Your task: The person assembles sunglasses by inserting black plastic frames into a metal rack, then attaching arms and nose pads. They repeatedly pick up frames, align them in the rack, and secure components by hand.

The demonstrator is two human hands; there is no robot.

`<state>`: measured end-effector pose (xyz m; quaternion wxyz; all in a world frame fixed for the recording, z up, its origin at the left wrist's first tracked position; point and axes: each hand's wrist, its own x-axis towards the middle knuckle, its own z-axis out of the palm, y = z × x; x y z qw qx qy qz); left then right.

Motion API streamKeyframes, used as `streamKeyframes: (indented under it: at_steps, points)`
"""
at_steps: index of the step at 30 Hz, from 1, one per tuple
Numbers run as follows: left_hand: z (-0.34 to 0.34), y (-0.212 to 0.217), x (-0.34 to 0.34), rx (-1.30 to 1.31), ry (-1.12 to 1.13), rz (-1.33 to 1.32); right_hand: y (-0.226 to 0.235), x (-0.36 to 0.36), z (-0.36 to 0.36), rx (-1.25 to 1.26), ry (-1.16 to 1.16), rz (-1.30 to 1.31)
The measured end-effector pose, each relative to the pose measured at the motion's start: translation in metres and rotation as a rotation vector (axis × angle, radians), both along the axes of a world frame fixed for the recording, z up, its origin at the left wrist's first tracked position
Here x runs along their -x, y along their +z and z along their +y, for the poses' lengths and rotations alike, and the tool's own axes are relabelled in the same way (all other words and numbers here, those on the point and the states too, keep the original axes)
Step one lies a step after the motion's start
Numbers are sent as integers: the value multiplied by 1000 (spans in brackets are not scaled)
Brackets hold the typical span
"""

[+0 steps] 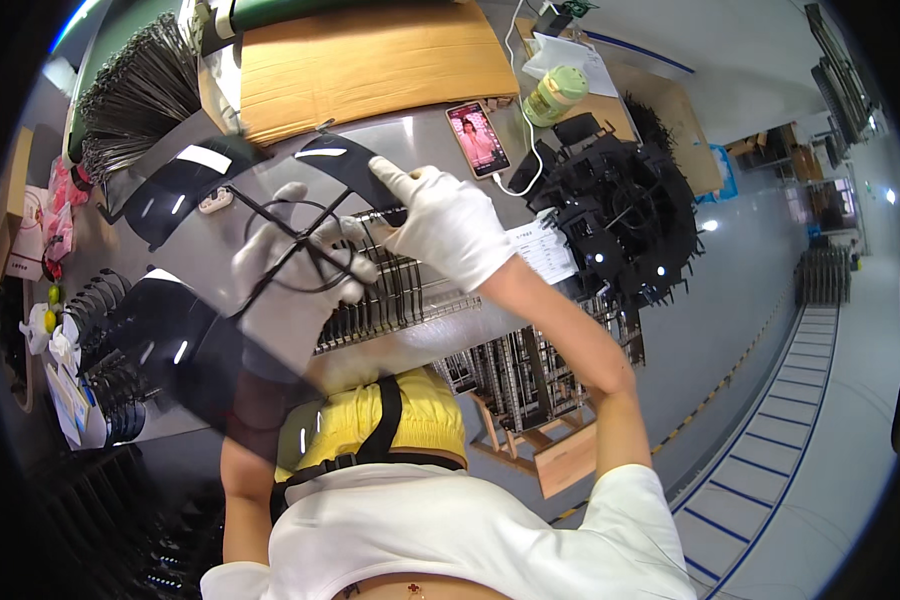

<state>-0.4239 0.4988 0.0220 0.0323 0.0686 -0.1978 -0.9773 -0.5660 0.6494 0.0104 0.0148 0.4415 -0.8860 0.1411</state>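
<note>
Head view, the only one we've got: both our hands are gloved in white and up over the grey bench (440,140). Our left hand (295,265) is curled around a thin black wire ring (300,245) with crossing spokes, fingers closed on it, all seen through a smoky translucent sheet (210,340) that sits in front of that hand. Our right hand (440,225) pinches the end of one curved black strip (345,165), which arcs up and left from the fingertips. Just below the hands there's one metal rack (400,295) full of slotted black parts. Counting the rest: one phone (478,138) lit up on the bench, one green jar (555,95) beside it, one cardboard box (370,60) behind, and one big heap of black parts (620,215) to the right.
</note>
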Motion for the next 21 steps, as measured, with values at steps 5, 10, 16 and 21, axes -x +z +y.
streamKeyframes:
  at_steps: [5,10,16,21]
  points:
    - [3,20,-4,-167,131,-470,-14,-18,20,-5,230,433]
    - [-51,90,-71,-354,281,144,-68,-18,82,166,-105,79]
    - [-66,46,-82,-251,352,113,-132,-49,86,-43,-15,-416]
    - [-51,36,-72,-279,16,-115,-126,-49,78,-241,-79,-387]
